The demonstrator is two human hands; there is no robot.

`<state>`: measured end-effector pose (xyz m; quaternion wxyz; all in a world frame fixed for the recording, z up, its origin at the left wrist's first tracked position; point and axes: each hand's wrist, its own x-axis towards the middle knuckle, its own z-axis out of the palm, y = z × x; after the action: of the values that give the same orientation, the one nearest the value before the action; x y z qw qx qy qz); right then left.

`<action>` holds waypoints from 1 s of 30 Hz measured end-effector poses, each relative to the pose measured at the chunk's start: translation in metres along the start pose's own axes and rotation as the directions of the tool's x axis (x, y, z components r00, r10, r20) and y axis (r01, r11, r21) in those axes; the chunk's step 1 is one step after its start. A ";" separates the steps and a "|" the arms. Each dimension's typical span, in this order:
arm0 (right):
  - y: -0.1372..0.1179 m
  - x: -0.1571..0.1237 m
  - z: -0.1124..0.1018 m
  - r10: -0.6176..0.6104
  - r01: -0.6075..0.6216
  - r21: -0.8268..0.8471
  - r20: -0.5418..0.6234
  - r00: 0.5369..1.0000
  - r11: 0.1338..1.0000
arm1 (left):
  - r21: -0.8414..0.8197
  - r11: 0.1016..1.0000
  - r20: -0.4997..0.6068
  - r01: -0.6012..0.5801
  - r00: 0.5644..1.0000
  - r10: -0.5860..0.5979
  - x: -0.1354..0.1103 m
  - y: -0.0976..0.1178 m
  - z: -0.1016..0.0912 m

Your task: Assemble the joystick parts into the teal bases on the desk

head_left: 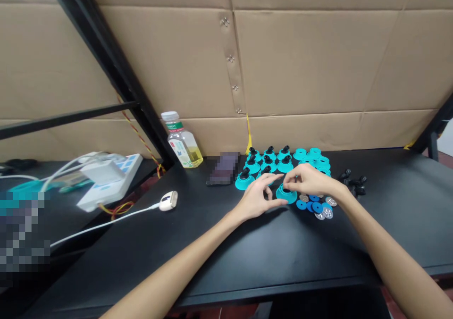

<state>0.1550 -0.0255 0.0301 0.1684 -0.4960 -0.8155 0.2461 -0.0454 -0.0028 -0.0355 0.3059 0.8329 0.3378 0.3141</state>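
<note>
Head camera looks down on a black table point(389, 205) with both forearms reaching in from the bottom edge. Between the hands sits a teal flared base point(286, 195) with a dark centre, resting on the tabletop. The left hand point(255, 200) is curved into a fairly wide C, its fingertips point(278, 178) reaching toward that base from the left. The right hand point(307, 180) arches over it in a narrower pinch, its fingertips point(286, 179) just above the dark centre. I cannot tell whether either hand is actually gripping it. Behind the hands stand rows of teal bases fitted with black knobs point(269, 161), and to their right lies a cluster of teal bases without knobs point(313, 158). Loose black knobs point(352, 183) sit in a heap further right. Blue discs point(311, 205) and silver metal discs point(327, 213) lie just below the right hand. Farther left are a blurred phone point(223, 169), a plastic bottle of yellow oil point(182, 142), and a white cable ending in a small white plug point(168, 201). A white power strip point(109, 180) sits beyond the table's left edge, below a black metal frame point(109, 59) and a cardboard wall point(311, 59).
</note>
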 end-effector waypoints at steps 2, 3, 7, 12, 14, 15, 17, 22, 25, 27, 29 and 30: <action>0.004 -0.002 -0.006 0.002 0.000 0.035 -0.066 0.998 0.999 | 0.063 0.998 0.019 -0.012 1.000 0.010 0.000 0.002 0.001; 0.007 -0.003 -0.010 0.016 -0.013 0.040 -0.078 0.997 0.999 | 0.100 0.995 0.018 -0.011 1.000 0.009 0.001 0.003 0.002; 0.023 -0.011 -0.025 0.106 -0.110 0.061 0.066 0.992 0.992 | 0.215 0.976 -0.009 0.019 1.000 -0.017 0.001 0.003 0.007; 0.032 -0.017 -0.027 0.213 -0.230 0.043 0.248 0.945 0.972 | 0.226 0.974 -0.054 0.025 0.998 -0.013 0.001 0.001 0.008; 0.031 -0.017 -0.026 0.233 -0.245 0.015 0.251 0.939 0.969 | 0.233 0.972 -0.073 0.026 0.997 -0.009 0.001 0.002 0.008; 0.030 -0.017 -0.026 0.241 -0.249 0.000 0.254 0.937 0.968 | 0.239 0.971 -0.082 0.028 0.997 -0.009 0.000 0.002 0.008; 0.027 -0.017 -0.024 0.255 -0.253 -0.041 0.261 0.931 0.967 | 0.254 0.967 -0.099 0.038 0.995 -0.013 0.000 0.002 0.008; 0.022 -0.014 -0.018 0.285 -0.264 -0.108 0.301 0.910 0.958 | 0.273 0.962 -0.112 0.027 0.994 0.004 0.000 0.003 0.008; 0.021 -0.014 -0.016 0.299 -0.279 -0.110 0.318 0.899 0.954 | 0.269 0.963 -0.105 0.025 0.994 0.003 0.000 0.003 0.007; 0.021 -0.014 -0.015 0.295 -0.275 -0.106 0.321 0.900 0.956 | 0.262 0.965 -0.097 0.028 0.995 -0.002 0.000 0.004 0.007; 0.021 -0.014 -0.015 0.290 -0.274 -0.097 0.324 0.900 0.957 | 0.255 0.966 -0.090 0.028 0.996 -0.005 0.000 0.005 0.007; 0.021 -0.014 -0.015 0.288 -0.274 -0.091 0.326 0.900 0.958 | 0.254 0.967 -0.087 0.029 0.996 -0.007 0.000 0.005 0.006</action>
<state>0.1845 -0.0262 0.0297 -0.0209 -0.5626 -0.7572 0.3312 -0.0389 -0.0074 -0.0361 0.1845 0.8480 0.3957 0.3004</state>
